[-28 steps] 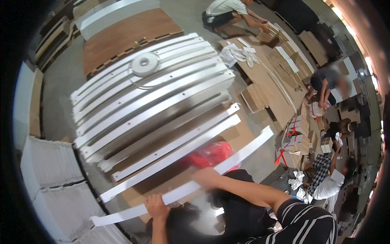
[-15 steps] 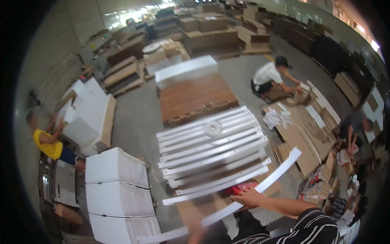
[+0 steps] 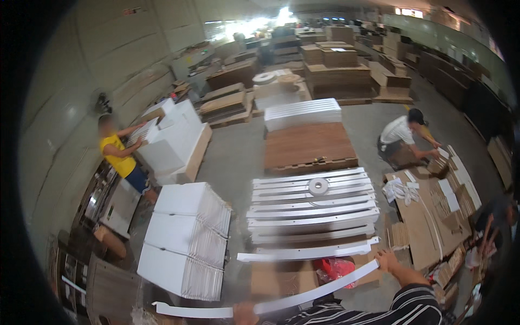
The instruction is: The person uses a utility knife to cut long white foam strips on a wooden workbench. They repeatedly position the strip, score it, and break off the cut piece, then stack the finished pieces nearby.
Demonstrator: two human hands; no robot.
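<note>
A long white curved strip (image 3: 319, 293) spans the area in front of me. My left hand (image 3: 245, 313) is closed around it left of its middle, and a notched end sticks out farther left. At the strip's right end, my right hand (image 3: 388, 261) grips it with bent fingers. Just beyond lie similar white slats (image 3: 311, 222), stacked in rows, with a white ring-shaped roll (image 3: 318, 187) on top. One separate white slat (image 3: 309, 252) lies at the near side of that stack. Beneath the held strip shows a red plastic bag (image 3: 335, 271) on cardboard.
Bundled white panels (image 3: 181, 241) stand at left. Behind the slats sits a brown board stack (image 3: 309, 146). A person in yellow (image 3: 120, 154) works by white blocks at left; another in white (image 3: 401, 135) crouches at right near cardboard (image 3: 417, 216). A third person (image 3: 495, 216) is at far right.
My right hand has gone from partway along the strip to its right end. The strip now lies more level across the view. My view has tilted up and turned left.
</note>
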